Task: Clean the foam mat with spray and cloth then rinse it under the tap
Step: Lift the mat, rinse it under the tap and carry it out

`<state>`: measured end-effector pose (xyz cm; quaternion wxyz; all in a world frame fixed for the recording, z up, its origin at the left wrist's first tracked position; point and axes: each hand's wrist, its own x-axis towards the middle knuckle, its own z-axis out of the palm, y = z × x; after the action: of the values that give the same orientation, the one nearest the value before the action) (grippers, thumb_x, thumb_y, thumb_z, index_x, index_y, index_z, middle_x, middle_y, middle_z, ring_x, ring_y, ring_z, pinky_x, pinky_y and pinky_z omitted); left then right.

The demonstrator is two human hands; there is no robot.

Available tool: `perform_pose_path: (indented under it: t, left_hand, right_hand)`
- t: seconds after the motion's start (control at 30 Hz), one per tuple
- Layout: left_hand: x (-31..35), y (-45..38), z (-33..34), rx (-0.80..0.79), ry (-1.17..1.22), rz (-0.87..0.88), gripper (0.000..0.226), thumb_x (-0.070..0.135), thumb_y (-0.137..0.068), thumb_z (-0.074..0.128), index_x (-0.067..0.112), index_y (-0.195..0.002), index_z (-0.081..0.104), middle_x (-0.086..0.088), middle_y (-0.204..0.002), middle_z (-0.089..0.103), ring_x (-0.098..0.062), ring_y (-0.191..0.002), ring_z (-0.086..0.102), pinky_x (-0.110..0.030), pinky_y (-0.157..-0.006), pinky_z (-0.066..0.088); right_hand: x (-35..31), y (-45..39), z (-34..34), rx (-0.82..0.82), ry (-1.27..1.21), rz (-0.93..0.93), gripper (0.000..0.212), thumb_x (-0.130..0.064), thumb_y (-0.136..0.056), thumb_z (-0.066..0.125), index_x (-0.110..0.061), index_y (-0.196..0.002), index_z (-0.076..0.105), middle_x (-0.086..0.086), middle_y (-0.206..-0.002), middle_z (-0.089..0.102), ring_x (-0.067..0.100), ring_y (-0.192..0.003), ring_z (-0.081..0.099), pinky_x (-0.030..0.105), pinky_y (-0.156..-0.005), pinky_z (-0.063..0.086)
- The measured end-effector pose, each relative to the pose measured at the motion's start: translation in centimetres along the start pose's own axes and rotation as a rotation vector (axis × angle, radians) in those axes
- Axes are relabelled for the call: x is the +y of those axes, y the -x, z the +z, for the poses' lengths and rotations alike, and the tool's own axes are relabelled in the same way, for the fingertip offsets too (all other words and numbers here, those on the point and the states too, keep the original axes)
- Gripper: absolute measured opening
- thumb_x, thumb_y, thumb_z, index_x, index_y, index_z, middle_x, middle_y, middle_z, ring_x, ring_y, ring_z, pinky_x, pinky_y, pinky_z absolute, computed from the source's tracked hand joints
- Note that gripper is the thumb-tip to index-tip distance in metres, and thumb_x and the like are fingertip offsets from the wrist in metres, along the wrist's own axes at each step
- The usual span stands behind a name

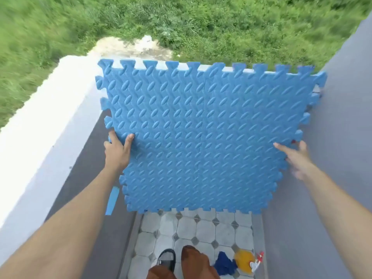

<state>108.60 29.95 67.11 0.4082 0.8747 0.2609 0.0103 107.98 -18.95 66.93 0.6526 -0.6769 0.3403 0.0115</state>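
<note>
Under me the floor (pixel 205 228) is pale octagonal tile with small dark diamonds between. Near my feet, to the right, a crumpled dark blue cloth (pixel 224 263) lies on it, touching an orange spray bottle (pixel 244 259) lying on its side just beyond.

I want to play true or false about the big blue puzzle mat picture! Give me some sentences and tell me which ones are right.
1. Both hands are on the blue foam mat. True: the left hand grips its left edge, the right hand its right edge.
2. The mat lies flat on the tiled floor. False: it is held up, its top edge against the white ledge.
3. The orange spray bottle is on the floor. True.
4. The dark blue cloth hangs over the mat. False: it lies on the floor beside the bottle.
5. Green grass grows beyond the ledge. True.
</note>
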Motion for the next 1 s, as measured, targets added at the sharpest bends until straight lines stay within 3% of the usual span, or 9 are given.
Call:
perform_pose_path:
  t: [0.13,0.23,0.33,0.43,0.53,0.6,0.7,0.8,1.0]
  left_hand:
    - [2.4,2.1,-5.4,0.072,0.054,0.018,0.084,0.065,-0.085,0.048,0.021,-0.148,0.014,-0.023,-0.142,0.024,-0.043,-0.128,0.037,-0.05,-0.109,0.032]
    - [2.5,4.8,-8.5,0.128,0.079,0.089,0.099,0.06,-0.075,0.068,0.024,-0.148,0.011,-0.015,-0.143,0.021,-0.031,-0.132,0.034,-0.039,-0.11,0.03]
    - [1.5,8.1,-11.5,0.241,0.128,0.149,0.109,0.043,-0.066,0.084,0.019,-0.146,0.015,-0.014,-0.141,0.022,-0.021,-0.129,0.033,-0.027,-0.104,0.027]
    - [-0.5,10.8,-14.2,0.346,0.245,0.069,0.112,0.041,-0.059,0.089,0.011,-0.143,0.021,-0.011,-0.138,0.036,-0.024,-0.124,0.044,-0.037,-0.105,0.038]
    - [-3.4,14.1,-16.7,0.412,0.248,-0.021,0.095,0.042,-0.062,0.086,0.009,-0.133,0.033,-0.004,-0.106,0.054,-0.025,-0.097,0.057,-0.037,-0.079,0.048]
    - [-6.5,16.7,-18.4,0.474,0.245,-0.098,0.097,0.053,-0.061,0.083,0.013,-0.133,0.033,-0.005,-0.098,0.056,-0.029,-0.094,0.059,-0.04,-0.079,0.048]
    - [-11.8,21.5,-21.3,0.536,0.265,-0.198,0.106,0.073,-0.051,0.076,0.025,-0.133,0.028,-0.007,-0.111,0.06,-0.029,-0.099,0.06,-0.052,-0.088,0.05]
    - [-16.6,27.1,-23.1,0.57,0.354,-0.253,0.106,0.075,-0.05,0.074,0.029,-0.133,0.026,-0.01,-0.12,0.057,-0.028,-0.101,0.062,-0.053,-0.086,0.053]
    - [-22.8,37.9,-26.2,0.726,0.418,-0.382,0.102,0.064,-0.059,0.078,0.031,-0.137,0.021,-0.01,-0.13,0.051,-0.028,-0.108,0.06,-0.049,-0.091,0.052]
  right_hand:
    - [-5.0,1.8,0.4,-0.032,0.088,-0.096,0.052,-0.01,-0.073,0.082,-0.033,-0.102,0.046,0.009,-0.129,0.062,0.03,-0.106,0.065,0.054,-0.091,0.053]
    - [-7.6,3.5,1.4,-0.014,0.112,-0.144,0.058,-0.023,-0.07,0.087,-0.031,-0.111,0.046,0.004,-0.122,0.064,0.027,-0.1,0.066,0.053,-0.086,0.055]
    - [-8.4,5.5,2.4,0.02,0.175,-0.174,0.06,-0.036,-0.064,0.089,-0.03,-0.109,0.05,0.002,-0.116,0.065,0.026,-0.102,0.066,0.05,-0.088,0.055]
    - [-7.9,8.2,4.1,-0.024,0.231,-0.202,0.059,-0.041,-0.063,0.088,-0.028,-0.105,0.049,0.003,-0.113,0.066,0.027,-0.1,0.065,0.048,-0.089,0.055]
    - [-7.2,11.6,6.5,-0.098,0.246,-0.253,0.055,-0.037,-0.071,0.085,-0.025,-0.108,0.047,0.002,-0.108,0.064,0.022,-0.088,0.062,0.038,-0.079,0.053]
    - [-6.5,13.7,8.4,-0.171,0.228,-0.251,0.052,-0.033,-0.073,0.084,-0.025,-0.108,0.046,0.002,-0.107,0.064,0.018,-0.082,0.062,0.035,-0.074,0.053]
    - [-5.8,17.2,11.1,-0.281,0.243,-0.258,0.054,-0.032,-0.071,0.086,-0.029,-0.107,0.046,0.003,-0.111,0.065,0.023,-0.092,0.066,0.044,-0.081,0.056]
    - [-5.1,20.6,13.7,-0.4,0.285,-0.261,0.055,-0.03,-0.071,0.086,-0.029,-0.108,0.045,0.001,-0.108,0.063,0.026,-0.099,0.064,0.05,-0.086,0.055]
    - [-3.1,28.2,19.2,-0.651,0.328,-0.282,0.054,-0.016,-0.078,0.081,-0.023,-0.115,0.042,-0.003,-0.097,0.055,0.012,-0.077,0.057,0.033,-0.062,0.049]
